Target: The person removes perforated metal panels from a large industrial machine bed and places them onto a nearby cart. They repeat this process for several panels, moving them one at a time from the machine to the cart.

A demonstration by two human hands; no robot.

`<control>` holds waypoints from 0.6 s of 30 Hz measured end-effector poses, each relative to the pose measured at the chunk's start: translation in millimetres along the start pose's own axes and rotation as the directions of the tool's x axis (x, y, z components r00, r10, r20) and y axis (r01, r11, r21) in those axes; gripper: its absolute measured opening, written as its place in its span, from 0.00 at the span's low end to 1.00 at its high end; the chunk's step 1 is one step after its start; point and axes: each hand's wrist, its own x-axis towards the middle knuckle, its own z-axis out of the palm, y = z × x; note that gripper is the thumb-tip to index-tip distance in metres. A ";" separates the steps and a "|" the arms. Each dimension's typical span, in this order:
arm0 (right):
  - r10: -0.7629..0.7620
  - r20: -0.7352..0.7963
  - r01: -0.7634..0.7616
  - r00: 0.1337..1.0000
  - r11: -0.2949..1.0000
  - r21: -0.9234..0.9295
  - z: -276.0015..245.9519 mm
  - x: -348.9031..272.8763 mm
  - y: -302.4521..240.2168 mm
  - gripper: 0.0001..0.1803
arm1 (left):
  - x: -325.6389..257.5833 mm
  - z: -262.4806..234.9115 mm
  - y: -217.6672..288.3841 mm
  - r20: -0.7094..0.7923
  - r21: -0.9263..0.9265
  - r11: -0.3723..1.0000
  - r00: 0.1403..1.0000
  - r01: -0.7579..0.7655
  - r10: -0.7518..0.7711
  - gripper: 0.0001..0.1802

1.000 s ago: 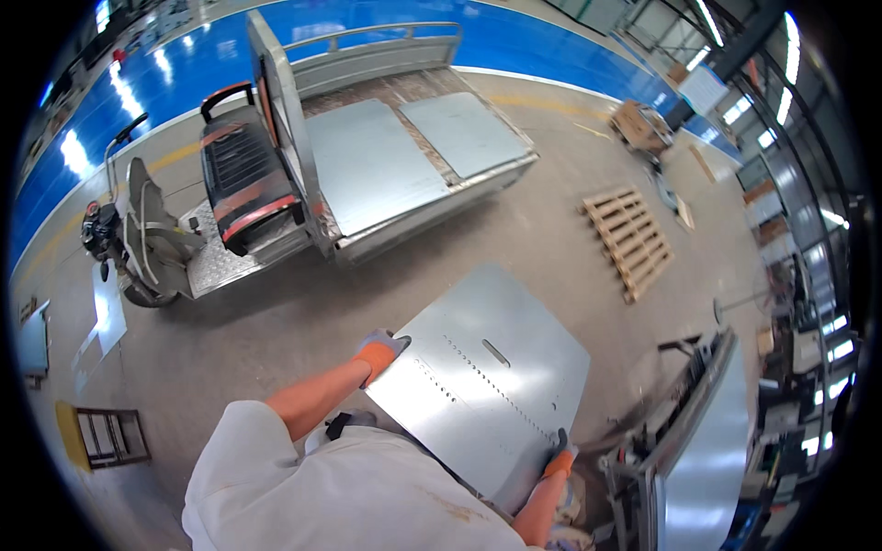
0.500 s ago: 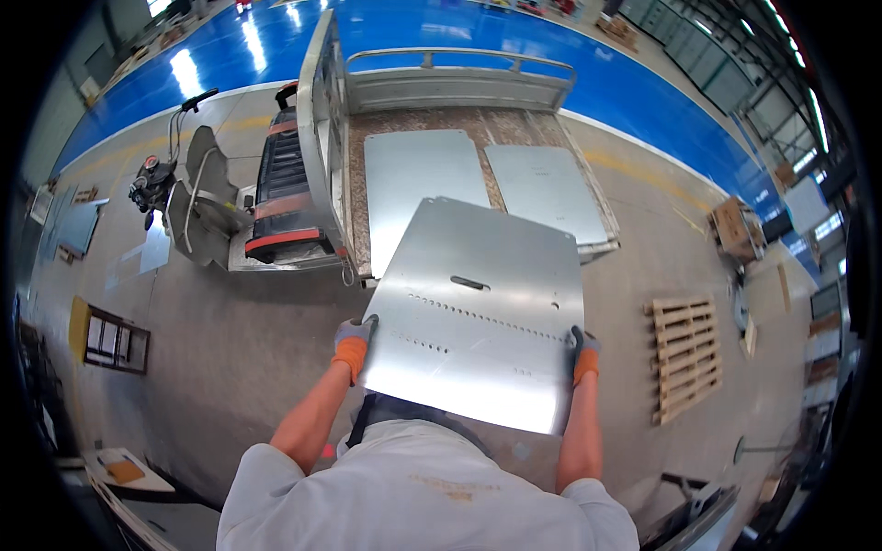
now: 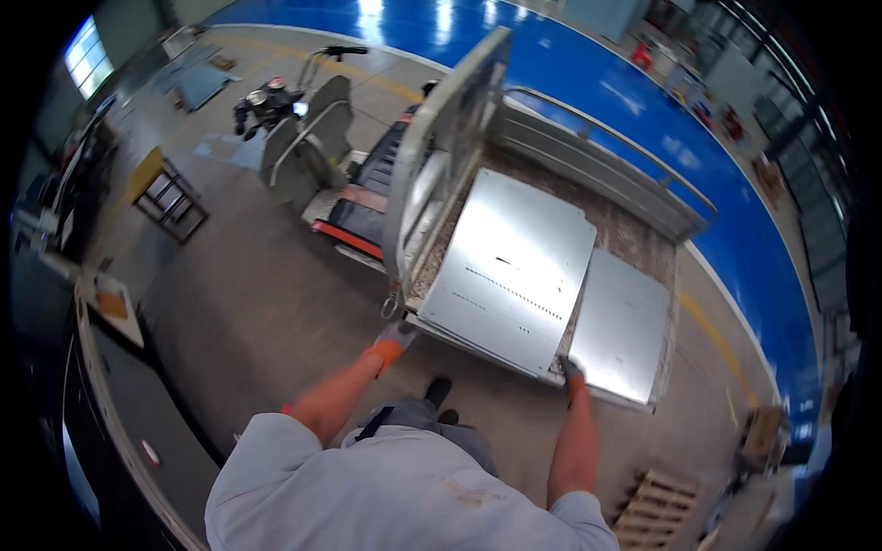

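A perforated metal sheet, with a slot and rows of small holes, lies on the bed of a three-wheeled cargo cart, over another sheet whose edge peeks out beneath. My left hand, in a grey and orange glove, is closed at its near left corner. At the near right corner my right hand, gloved the same way, is closed on the edge; its fingertips are partly hidden and a little blurred. Beside it, to the right, rests a plain smaller metal sheet.
The cart's upright front panel rises left of the sheets, and a side rail runs along the far side. A black seat lies beyond the panel. A wooden pallet is at lower right, a dark bench at lower left.
The perforated sheet has gone from being held in front of me to lying on the cart bed. My hands have moved forward with it, and the view has turned and come nearer the cart.
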 end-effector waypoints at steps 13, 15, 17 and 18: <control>0.013 0.618 0.342 0.786 0.823 -0.453 187.2 -152.6 45.1 0.20 | -433.3 59.1 -341.3 0.044 -0.152 0.618 0.630 0.772 -0.776 0.27; 0.315 0.512 0.037 0.799 0.825 -0.565 223.1 -130.0 22.4 0.20 | -456.1 84.8 -355.4 0.072 -0.006 0.659 0.658 0.752 -0.750 0.30; 0.431 0.442 -0.082 0.786 0.782 -0.617 261.5 -103.8 1.6 0.21 | -439.1 93.7 -362.6 0.059 -0.075 0.638 0.642 0.766 -0.764 0.31; 0.414 0.444 -0.051 0.795 0.774 -0.631 277.7 -89.4 -11.7 0.22 | -422.1 92.6 -367.6 0.067 -0.140 0.580 0.592 0.802 -0.803 0.32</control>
